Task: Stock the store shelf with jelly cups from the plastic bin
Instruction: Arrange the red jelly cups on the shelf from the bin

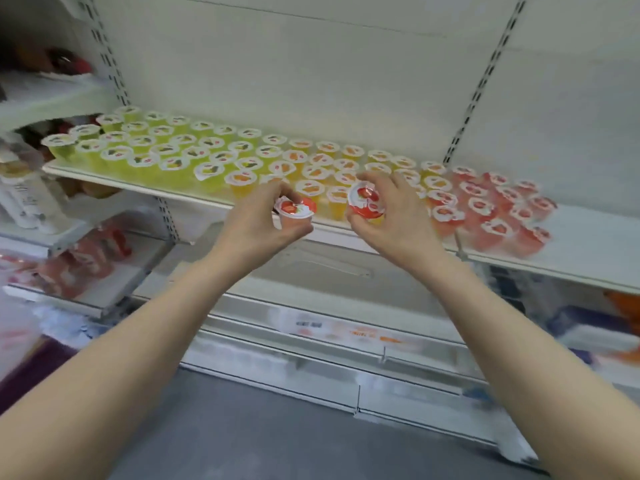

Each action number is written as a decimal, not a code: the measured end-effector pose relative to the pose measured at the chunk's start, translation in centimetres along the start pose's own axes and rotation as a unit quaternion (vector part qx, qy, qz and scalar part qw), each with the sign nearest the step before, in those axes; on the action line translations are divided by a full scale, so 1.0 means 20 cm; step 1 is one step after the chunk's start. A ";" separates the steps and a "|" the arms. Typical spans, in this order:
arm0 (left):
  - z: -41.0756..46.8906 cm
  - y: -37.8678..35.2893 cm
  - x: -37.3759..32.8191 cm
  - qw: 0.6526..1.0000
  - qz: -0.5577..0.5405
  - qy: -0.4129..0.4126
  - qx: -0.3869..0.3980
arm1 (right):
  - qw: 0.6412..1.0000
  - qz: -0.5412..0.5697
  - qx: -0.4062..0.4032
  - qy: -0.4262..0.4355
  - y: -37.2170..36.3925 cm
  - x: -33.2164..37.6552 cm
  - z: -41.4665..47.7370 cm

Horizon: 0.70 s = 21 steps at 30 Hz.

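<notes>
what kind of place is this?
Likely a retail store aisle: white shelf on slotted uprights, jelly cups lined up by colour, label strip on a lower shelf edge.

The right hand (394, 220) hides the body of its jelly cup (366, 201), and price labels (346, 329) are blurred.

A shop aisle is seen.
Jelly cups (173, 164) are ranked by colour on white shelving (588, 244) between slotted uprights (483, 81) (blurred labels (363, 332) below).

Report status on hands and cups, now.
Left hand grips a red jelly cup. Right hand grips a second cup. Both before the shelf, nothing blocking.
</notes>
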State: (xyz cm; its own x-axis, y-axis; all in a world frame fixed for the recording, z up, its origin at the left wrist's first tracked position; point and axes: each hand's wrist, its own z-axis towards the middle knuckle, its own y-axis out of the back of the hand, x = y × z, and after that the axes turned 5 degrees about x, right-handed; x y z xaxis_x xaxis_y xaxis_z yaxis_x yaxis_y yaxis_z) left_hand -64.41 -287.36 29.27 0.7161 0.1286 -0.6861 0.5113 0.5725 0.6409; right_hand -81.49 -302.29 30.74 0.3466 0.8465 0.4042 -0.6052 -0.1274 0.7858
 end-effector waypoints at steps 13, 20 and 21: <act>0.37 -0.86 -0.80 0.996 -0.037 -0.083 0.023 | 0.990 -0.047 -0.079 -0.108 0.86 -0.96 -0.29; 0.48 -1.16 -1.01 0.996 -0.044 -0.079 0.017 | 0.979 -0.081 -0.023 -0.185 1.06 -1.49 -0.35; 0.49 -1.18 -1.03 0.996 -0.045 -0.075 0.015 | 0.977 -0.086 0.004 -0.195 1.05 -1.53 -0.35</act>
State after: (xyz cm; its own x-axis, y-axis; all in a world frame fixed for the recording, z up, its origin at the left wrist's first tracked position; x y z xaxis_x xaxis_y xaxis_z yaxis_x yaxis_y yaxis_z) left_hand -86.60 -311.42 31.53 0.7279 -0.0462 -0.6841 0.5899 0.5507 0.5905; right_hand -109.88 -327.23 31.52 0.6904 0.5943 0.4125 -0.5086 -0.0067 0.8610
